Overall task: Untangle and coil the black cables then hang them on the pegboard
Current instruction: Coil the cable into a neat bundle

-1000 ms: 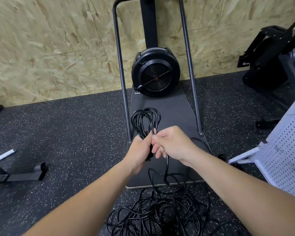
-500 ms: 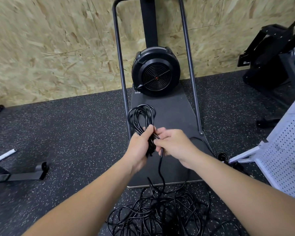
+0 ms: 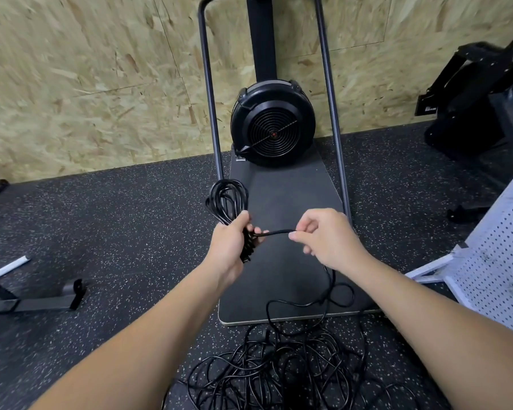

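Black cable wound into a bundle of loops (image 3: 227, 201) is gripped in the left hand (image 3: 230, 251), fingers curled round its gathered lower part, loops standing up above the fist. A single strand of the same black cable (image 3: 276, 232) runs level from that fist to the right hand (image 3: 328, 239), which pinches it between thumb and fingertips; the two hands are held apart with the strand drawn between them. Below the right hand the strand drops to a loose tangle of black cables (image 3: 279, 368) on the speckled dark rubber floor (image 3: 116, 226), beneath both forearms. White perforated pegboard (image 3: 498, 261) stands to the right of the right hand. Beyond both hands is a black round fan housing (image 3: 271, 125) on a dark flat base plate (image 3: 282, 199).
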`<state>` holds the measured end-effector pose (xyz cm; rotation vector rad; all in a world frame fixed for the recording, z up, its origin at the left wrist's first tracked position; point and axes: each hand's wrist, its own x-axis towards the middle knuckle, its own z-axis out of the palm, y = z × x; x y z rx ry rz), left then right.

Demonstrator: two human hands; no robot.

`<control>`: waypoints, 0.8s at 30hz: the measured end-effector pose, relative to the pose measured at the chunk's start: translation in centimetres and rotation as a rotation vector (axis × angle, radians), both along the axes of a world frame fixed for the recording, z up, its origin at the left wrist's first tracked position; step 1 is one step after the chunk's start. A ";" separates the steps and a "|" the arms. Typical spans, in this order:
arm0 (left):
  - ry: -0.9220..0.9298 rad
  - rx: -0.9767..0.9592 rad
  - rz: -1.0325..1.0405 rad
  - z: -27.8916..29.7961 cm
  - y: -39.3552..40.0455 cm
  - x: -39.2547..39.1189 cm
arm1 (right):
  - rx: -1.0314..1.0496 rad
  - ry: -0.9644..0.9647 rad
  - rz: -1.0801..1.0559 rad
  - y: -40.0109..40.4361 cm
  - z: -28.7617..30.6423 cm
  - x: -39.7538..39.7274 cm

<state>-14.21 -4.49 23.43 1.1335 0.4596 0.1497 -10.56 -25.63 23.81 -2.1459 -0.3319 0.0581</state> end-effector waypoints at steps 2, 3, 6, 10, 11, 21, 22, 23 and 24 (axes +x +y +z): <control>-0.005 -0.022 -0.032 -0.2 -0.4 0.2 | -0.263 -0.086 0.060 -0.1 -0.5 -0.1; -0.013 -0.039 -0.040 -0.3 -0.4 0.2 | -0.387 -0.086 0.142 0.0 -0.6 -0.3; 0.017 -0.011 -0.068 -0.6 0.3 0.2 | -0.471 0.026 0.445 0.3 0.2 -1.6; 0.119 -0.003 -0.114 -0.8 1.8 0.1 | -0.153 0.196 0.504 0.2 2.7 -2.3; 0.135 -0.012 -0.119 -0.8 1.9 0.2 | -0.055 0.253 0.502 0.0 3.1 -2.2; 0.205 0.026 -0.604 -0.1 0.8 -1.2 | 0.558 0.356 0.184 0.8 3.2 -1.2; 0.195 0.038 -0.658 0.0 0.2 -1.4 | 0.526 0.328 0.127 1.0 3.0 -1.1; 0.187 0.098 -0.705 0.0 -0.5 -1.6 | 0.451 0.277 0.081 1.1 2.9 -1.0; 0.179 0.194 -0.741 -0.1 -1.3 -1.9 | 0.332 0.199 0.040 1.2 2.8 -1.0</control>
